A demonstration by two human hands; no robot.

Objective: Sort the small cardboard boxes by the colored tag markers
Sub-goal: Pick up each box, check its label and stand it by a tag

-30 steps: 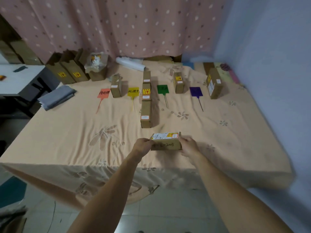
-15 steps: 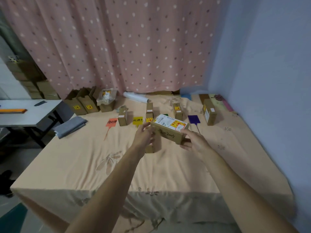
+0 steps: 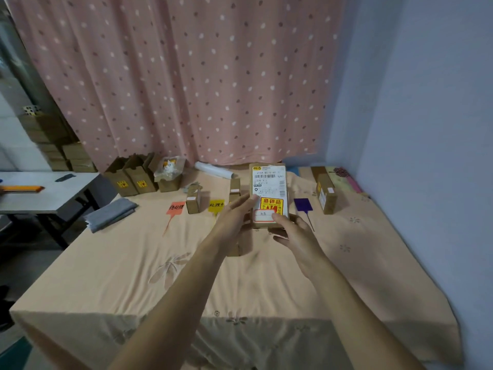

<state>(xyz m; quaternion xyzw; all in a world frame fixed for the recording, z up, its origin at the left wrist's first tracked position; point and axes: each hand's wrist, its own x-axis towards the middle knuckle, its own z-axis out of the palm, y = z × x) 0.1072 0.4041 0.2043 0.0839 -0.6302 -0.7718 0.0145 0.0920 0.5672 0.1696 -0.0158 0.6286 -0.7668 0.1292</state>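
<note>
I hold a small cardboard box [image 3: 269,188] upright above the middle of the table, its white shipping label and red-yellow sticker facing me. My left hand [image 3: 234,217] grips its left side and my right hand [image 3: 290,231] grips its lower right corner. On the cloth behind lie a red tag [image 3: 176,208], a yellow tag [image 3: 216,204] and a purple tag [image 3: 302,204]; the green tag is hidden by the held box. A box [image 3: 193,201] stands between red and yellow, another [image 3: 234,188] behind yellow, and one [image 3: 326,196] right of purple.
The table carries a peach floral cloth [image 3: 133,263]. Open cartons [image 3: 133,177] and a bag-filled box [image 3: 170,174] line the back left, beside a white roll [image 3: 213,169]. A folded grey cloth [image 3: 110,213] lies at the left edge. A grey side table [image 3: 40,198] stands left.
Both hands lifted the box from the table's front edge and turned it upright with the label facing me. My head tilted up, showing more curtain.
</note>
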